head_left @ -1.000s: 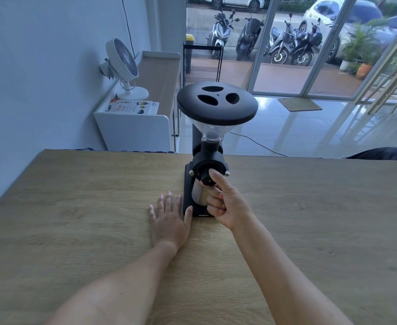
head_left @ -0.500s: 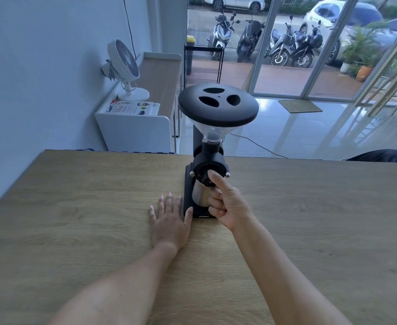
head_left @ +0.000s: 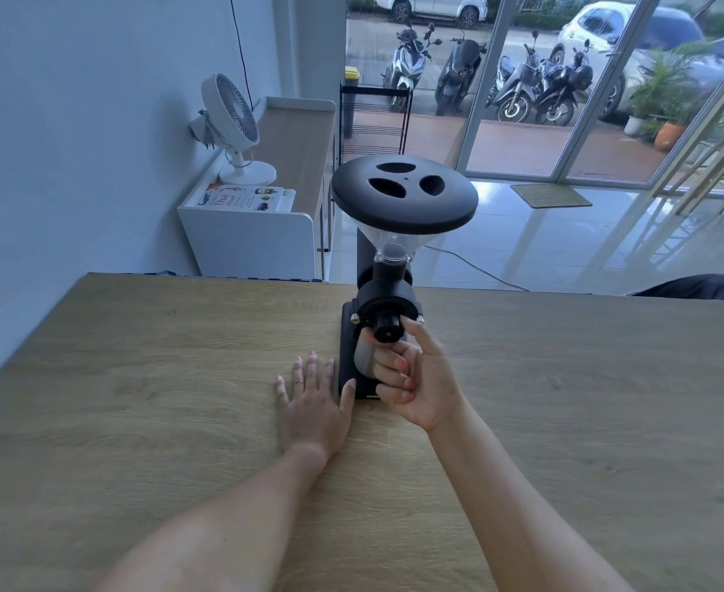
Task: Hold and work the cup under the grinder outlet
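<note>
grinder knob (head_left: 387,329) | right hand (head_left: 416,378) grip now pinches it, thumb newly under at 9 o'clock | left hand (head_left: 315,401) flat on surface (head_left: 138,399), unmoved | turning looks underway

left hand (head_left: 313,399): flat, palm down, fingers straight and slightly spread, forearm extended from lower left | right hand (head_left: 416,378): raised, thumb and index finger pinching, other fingers curled in, forearm extended from lower right
</note>
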`<move>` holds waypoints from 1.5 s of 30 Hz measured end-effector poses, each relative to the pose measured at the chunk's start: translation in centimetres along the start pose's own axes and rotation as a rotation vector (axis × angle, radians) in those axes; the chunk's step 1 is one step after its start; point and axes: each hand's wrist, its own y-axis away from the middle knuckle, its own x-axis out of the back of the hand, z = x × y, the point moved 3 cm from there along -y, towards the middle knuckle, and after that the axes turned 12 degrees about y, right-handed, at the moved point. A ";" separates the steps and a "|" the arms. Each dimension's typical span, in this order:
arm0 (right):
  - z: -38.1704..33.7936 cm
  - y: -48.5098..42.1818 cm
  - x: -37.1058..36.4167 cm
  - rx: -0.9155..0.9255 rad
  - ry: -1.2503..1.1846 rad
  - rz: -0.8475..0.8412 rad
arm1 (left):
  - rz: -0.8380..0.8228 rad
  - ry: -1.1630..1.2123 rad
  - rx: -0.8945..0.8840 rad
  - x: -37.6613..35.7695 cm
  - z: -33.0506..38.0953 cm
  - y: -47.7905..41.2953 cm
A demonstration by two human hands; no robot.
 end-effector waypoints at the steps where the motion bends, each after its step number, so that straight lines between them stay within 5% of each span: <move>1: 0.0 0.0 0.0 0.001 -0.001 0.005 | -0.001 0.000 -0.001 0.0 0.0 0.0; 45: -0.4 -0.1 0.2 0.086 0.206 0.235 | -0.019 0.001 0.000 0.3 0.2 0.1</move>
